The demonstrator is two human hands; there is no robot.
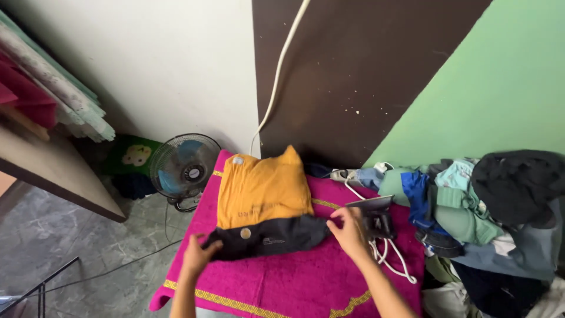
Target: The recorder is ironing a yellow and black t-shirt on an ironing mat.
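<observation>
**Orange-and-black garment under both your hands**

Orange above and black below, the folded garment (263,206) lies on the magenta towel (294,282) covering the table. Your left hand (200,254) pinches the black hem at its lower left corner. Your right hand (351,231) rests with fingers spread on the right edge, gripping nothing. An iron (374,215) stands just beside it, near a heap of clothes (488,212).

Soft, even daylight fills the room with no glare, leaving only faint shadows under the hands (200,254) and a darker corner behind the fan (184,166), while wide-angle bending curves the edges and the whole view looks slightly soft.
</observation>
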